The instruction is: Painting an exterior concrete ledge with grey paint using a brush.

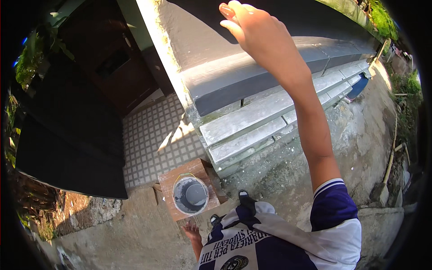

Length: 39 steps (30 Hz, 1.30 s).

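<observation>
Far left: green foliage (30,67), then one large flat black panel (67,144), standing tall beside the entrance. Behind it, one dark brown door (105,58) in shadow. Pale grey floor tiles (150,135) patterned with squares run up to it.

At the tiles' near edge, one low brown wood-grain stand (167,183), spotted grey. On it, upright, one round pale bucket (179,192) with one thin yellowish handle (183,175); grey paint (196,193) inside, smears up the wall. Stand and bucket occupy the spot between tiles and path.

Left hand (191,230): just beside the stand's near edge, fingers spread loosely wide. Two feet in dark sandals, close right of the stand.

Next, one smooth grey wall (198,49) with a jutting lip; under it, two tiers of pale concrete ledge (252,118). Right forearm crosses in front, hiding part of both. Right hand (256,24) raised high before the wall, fingers curled; whether it grips something, cannot tell.

Far right: one blue object (358,86) by the ledge's end, pale poles, more greenery.
</observation>
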Tool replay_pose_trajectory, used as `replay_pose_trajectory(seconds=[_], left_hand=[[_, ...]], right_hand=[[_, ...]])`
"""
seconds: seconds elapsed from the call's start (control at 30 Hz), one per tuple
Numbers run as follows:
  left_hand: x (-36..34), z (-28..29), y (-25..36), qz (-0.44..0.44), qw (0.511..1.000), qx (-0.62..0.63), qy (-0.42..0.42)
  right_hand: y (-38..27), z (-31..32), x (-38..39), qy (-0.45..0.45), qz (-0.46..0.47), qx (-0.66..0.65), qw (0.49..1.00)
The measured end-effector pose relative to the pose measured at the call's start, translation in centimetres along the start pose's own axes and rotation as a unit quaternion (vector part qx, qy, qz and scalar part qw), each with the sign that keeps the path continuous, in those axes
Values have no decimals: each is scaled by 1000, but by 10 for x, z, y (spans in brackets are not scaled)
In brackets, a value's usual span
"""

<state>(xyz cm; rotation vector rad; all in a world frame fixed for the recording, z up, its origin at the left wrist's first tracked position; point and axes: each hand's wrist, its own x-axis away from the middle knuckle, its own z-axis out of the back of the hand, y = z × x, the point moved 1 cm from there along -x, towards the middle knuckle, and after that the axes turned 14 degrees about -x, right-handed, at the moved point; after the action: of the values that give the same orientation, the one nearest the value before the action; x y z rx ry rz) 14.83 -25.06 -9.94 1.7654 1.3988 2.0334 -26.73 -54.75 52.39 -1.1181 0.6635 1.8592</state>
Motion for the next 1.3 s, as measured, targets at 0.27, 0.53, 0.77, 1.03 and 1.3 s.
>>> replay_pose_trajectory(seconds=[0.27, 0.53, 0.77, 1.03, 1.3], left_hand=[[-18, 12, 13, -10, 998, -62, -10], [-29, 10, 21, -22, 996, -83, -33], [-30, 17, 12, -29, 996, -66, -56], [-27, 19, 13, -10, 998, -58, -38], [-13, 27, 19, -21, 999, -45, -21]], right_hand=[[-42, -64, 18, 15, 48, 36, 998], [-60, 9, 3, 24, -29, -70, 997], [5, -14, 23, -51, -53, 28, 997], [-112, -31, 8, 10, 34, -342, 939], [-21, -6, 40, -50, -72, -90, 992]])
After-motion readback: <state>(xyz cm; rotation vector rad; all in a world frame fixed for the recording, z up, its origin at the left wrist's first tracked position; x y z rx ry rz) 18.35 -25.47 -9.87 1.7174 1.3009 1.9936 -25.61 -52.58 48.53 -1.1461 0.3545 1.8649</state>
